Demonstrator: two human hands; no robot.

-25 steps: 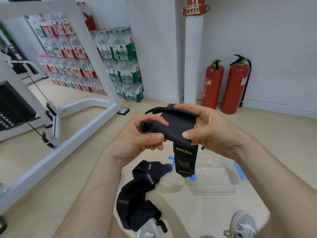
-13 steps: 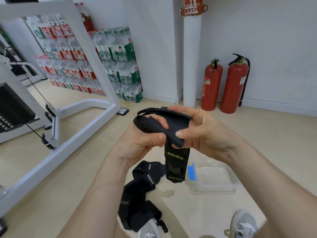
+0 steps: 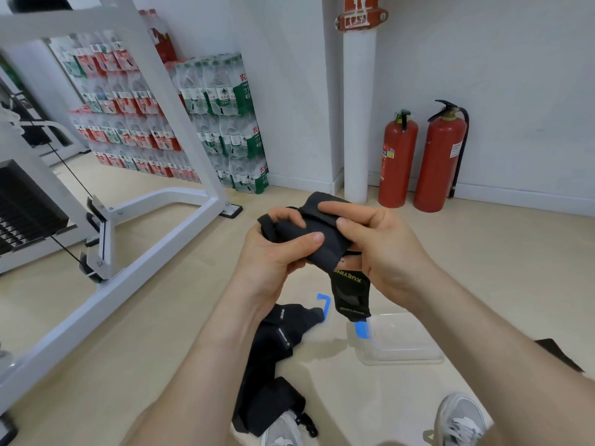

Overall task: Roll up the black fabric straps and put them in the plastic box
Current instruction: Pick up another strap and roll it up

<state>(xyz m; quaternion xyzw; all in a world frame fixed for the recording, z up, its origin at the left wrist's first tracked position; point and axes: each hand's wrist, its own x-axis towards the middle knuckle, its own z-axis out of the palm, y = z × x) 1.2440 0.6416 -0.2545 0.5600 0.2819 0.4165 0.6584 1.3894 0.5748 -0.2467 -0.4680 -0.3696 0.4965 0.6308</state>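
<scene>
With our left hand (image 3: 273, 255) and right hand (image 3: 383, 252) both gripping the half-rolled black strap (image 3: 322, 243), a slackened thumb could let it unwind short of the plastic box (image 3: 406, 357) at five o'clock.

hands: gripping part-rolled black strap (image 3: 322, 249) between left hand (image 3: 273, 255) and right hand (image 3: 383, 252), thumbs pressed on roll, loose lettered end hanging down | floor: second black strap (image 3: 273, 355) lying unrolled near clear plastic box (image 3: 404, 355) | background: two red fire extinguishers (image 3: 418, 159) against wall, stacked water bottles (image 3: 225, 123), white machine frame (image 3: 167, 117)
</scene>
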